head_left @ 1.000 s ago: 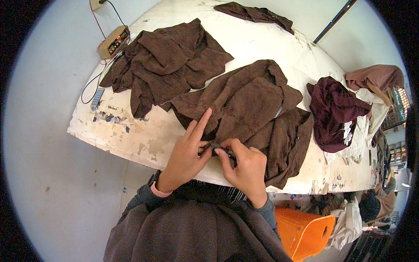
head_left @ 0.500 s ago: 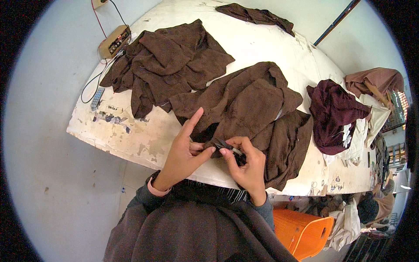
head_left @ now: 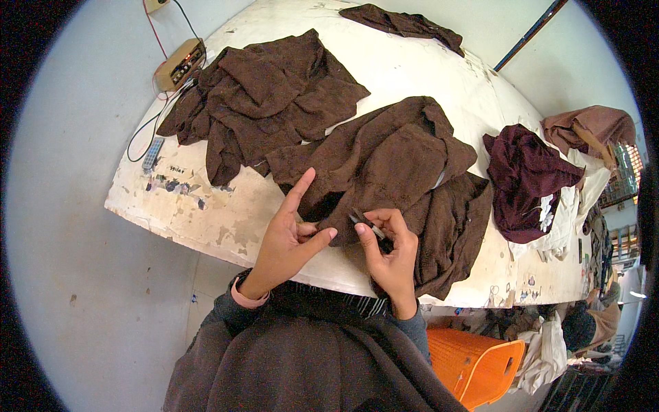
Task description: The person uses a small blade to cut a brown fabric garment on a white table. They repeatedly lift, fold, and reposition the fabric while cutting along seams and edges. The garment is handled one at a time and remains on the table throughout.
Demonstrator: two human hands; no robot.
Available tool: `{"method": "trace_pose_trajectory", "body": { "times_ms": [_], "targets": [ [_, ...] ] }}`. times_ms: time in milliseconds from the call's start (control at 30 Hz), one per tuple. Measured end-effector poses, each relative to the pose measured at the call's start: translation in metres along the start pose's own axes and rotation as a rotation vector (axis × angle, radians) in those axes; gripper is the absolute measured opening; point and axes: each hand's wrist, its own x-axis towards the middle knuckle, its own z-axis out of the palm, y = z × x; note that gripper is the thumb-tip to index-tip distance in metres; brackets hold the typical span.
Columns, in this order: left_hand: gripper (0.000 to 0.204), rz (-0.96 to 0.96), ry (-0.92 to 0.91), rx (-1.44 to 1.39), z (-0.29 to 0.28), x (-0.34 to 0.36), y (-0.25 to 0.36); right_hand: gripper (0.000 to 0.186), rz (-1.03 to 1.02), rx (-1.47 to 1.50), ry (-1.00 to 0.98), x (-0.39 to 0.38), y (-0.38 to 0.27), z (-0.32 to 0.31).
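On the table [head_left: 226,230] in front of me lies a rumpled dark brown garment [head_left: 395,165]. My left hand [head_left: 285,244] holds its near edge between the thumb and curled fingers, with the index finger stretched out over the cloth. Closed in my right hand [head_left: 396,257] is a small dark pair of thread snips [head_left: 362,221], its tip pointing up and left just above the fabric. The snips' tip is apart from the left thumb. My fingers hide the tool's rear part.
Another brown garment [head_left: 268,89] lies behind to the left, beside a small brown electrical box [head_left: 180,65] and a remote control [head_left: 153,153]. To the right are a maroon cloth [head_left: 525,182] and white cloth. An orange plastic basket [head_left: 473,367] stands below the table edge. A person [head_left: 600,323] is at far right.
My right hand with the snips has drawn slightly up and right, away from the left thumb and the garment's edge. My left hand has barely moved.
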Motion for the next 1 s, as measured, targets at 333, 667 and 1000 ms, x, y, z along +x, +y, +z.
{"method": "trace_pose_trajectory", "body": {
  "times_ms": [333,667,1000],
  "targets": [
    [0.088,-0.06,-0.014,-0.041,-0.002,0.0,0.007,0.02,-0.237,-0.194,-0.011,0.005,0.005,0.0],
    [0.088,-0.128,-0.024,-0.077,0.0,0.006,0.008,0.016,-0.304,-0.218,-0.025,0.008,0.009,0.0],
    [0.089,-0.087,-0.018,-0.078,0.002,0.008,0.007,0.016,-0.279,-0.299,-0.039,0.009,-0.006,-0.005]
  ]
}}
